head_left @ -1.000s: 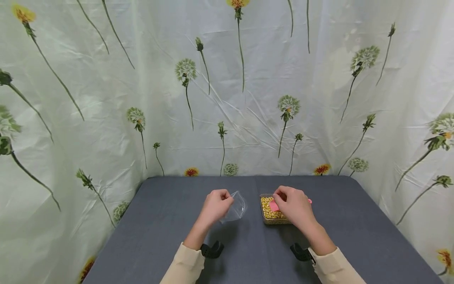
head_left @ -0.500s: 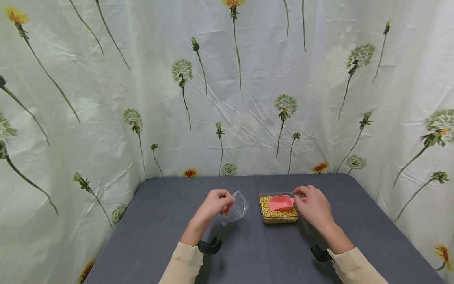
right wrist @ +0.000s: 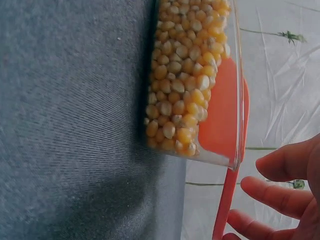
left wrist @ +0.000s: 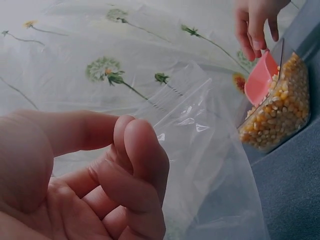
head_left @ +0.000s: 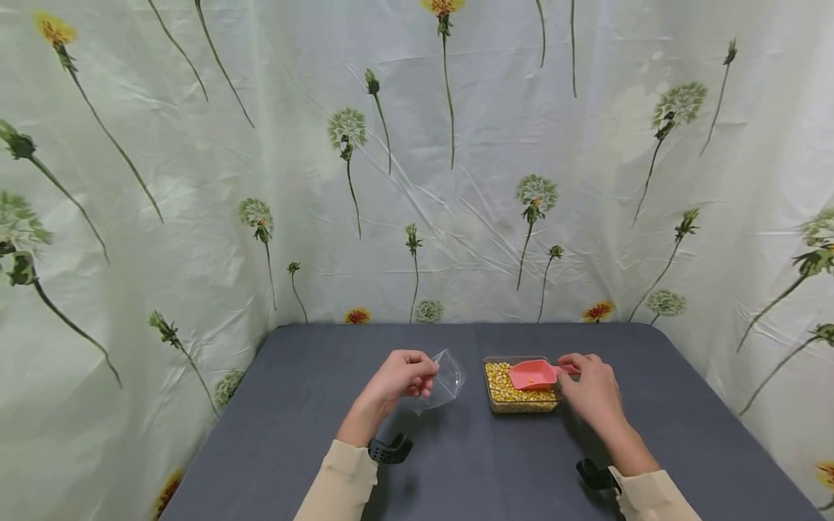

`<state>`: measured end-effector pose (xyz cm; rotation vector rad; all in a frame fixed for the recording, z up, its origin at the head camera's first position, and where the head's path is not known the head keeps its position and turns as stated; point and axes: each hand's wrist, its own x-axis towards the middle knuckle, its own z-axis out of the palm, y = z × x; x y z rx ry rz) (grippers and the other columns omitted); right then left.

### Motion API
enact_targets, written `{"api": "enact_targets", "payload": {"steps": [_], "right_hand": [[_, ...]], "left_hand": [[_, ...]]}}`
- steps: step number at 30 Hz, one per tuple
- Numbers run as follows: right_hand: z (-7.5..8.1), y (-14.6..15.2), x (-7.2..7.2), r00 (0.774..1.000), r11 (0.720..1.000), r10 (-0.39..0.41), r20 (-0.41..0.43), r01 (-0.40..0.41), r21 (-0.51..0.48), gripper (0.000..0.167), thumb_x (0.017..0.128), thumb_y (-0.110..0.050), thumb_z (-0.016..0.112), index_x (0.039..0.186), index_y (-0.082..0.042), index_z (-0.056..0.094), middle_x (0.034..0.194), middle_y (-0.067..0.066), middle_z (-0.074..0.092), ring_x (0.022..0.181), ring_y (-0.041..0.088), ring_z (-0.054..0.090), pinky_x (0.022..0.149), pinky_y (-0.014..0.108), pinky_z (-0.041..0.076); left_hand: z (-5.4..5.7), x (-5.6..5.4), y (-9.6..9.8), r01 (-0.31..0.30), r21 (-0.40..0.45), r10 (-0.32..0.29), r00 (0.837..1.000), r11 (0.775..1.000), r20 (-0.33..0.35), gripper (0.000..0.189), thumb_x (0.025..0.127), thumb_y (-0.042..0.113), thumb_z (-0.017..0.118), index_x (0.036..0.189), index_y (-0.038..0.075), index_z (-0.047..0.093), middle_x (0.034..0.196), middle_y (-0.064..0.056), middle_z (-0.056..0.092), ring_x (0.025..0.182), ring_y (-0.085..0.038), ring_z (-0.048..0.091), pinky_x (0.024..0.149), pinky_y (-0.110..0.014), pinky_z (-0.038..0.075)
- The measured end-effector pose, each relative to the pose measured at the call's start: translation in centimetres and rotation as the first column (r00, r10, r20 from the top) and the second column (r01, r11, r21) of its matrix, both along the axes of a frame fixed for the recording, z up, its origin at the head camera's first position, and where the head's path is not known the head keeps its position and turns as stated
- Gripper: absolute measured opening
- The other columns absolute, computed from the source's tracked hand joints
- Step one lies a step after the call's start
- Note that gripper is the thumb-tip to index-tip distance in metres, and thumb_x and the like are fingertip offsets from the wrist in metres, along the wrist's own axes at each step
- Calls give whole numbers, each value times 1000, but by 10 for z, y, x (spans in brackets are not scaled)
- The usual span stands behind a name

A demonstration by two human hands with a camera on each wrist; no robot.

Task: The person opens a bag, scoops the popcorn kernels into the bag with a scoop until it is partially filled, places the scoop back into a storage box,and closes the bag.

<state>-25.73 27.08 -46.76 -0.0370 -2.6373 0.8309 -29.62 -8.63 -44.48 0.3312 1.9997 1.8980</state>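
My left hand (head_left: 405,376) pinches a clear plastic zip bag (head_left: 449,383) between thumb and forefinger. In the left wrist view the bag (left wrist: 210,175) hangs thin and see-through beyond my fingertips. A pink scoop (head_left: 534,375) lies on yellow corn kernels (right wrist: 180,75) in a clear rectangular container (head_left: 523,407). Its handle (right wrist: 227,202) sticks out over the container's right end. My right hand (head_left: 591,391) is at that handle. In the right wrist view the thumb stands apart from it, while lower fingertips (right wrist: 240,220) come right up to it.
A dark grey cloth covers the table (head_left: 313,434). Behind and at the sides hangs a pale curtain (head_left: 300,145) printed with dandelions. Each wrist wears a black band (head_left: 391,450).
My right hand has moved right, from above the container to the scoop's handle, uncovering the scoop and corn. The scoop has shifted slightly right. My left hand still holds the bag.
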Motion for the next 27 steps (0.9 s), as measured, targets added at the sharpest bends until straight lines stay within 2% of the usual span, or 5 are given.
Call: {"api": "enact_targets", "payload": {"steps": [9, 14, 19, 22, 27], "right_hand": [[-7, 12, -11, 993, 992, -107, -54, 104, -69, 27, 93, -15, 65, 116, -2, 71, 125, 28, 52, 112, 49, 44, 83, 60, 37], [-9, 21, -13, 996, 995, -51, 74, 57, -80, 35, 96, -22, 61, 125, -1, 66, 122, 30, 57, 106, 46, 54, 78, 57, 42], [-9, 27, -15, 976, 991, 14, 219, 16, -135, 42, 99, -31, 60, 126, 1, 63, 104, 20, 67, 82, 29, 63, 63, 40, 47], [-9, 27, -17, 964, 971, 42, 264, 22, -236, 41, 99, -29, 62, 124, 3, 63, 93, 13, 67, 71, 21, 62, 59, 35, 48], [-7, 32, -18, 943, 909, 143, 300, -4, -418, 35, 97, -22, 66, 117, 6, 65, 88, 10, 63, 72, 21, 59, 61, 33, 52]], "left_hand": [[-4, -2, 2, 4, 27, -5, 1000, 1000, 19, 30, 94, 20, 71, 99, -9, 68, 67, -5, 64, 57, -14, 64, 53, -24, 45], [-6, -3, 5, 4, 31, -5, 999, 1000, 33, 29, 95, 18, 70, 99, -10, 68, 66, -6, 63, 56, -14, 63, 51, -24, 45], [-7, -5, 7, 9, 40, -10, 999, 999, 38, 34, 94, 20, 71, 102, -13, 66, 66, -6, 63, 55, -13, 63, 50, -23, 44], [-7, -4, 7, 11, 43, -12, 999, 999, 34, 29, 95, 18, 70, 99, -11, 67, 66, -6, 63, 55, -13, 63, 50, -22, 44], [-5, -3, 6, 12, 50, -14, 999, 999, 41, 22, 96, 15, 67, 95, -7, 69, 65, -5, 63, 55, -13, 62, 49, -22, 44]]}}
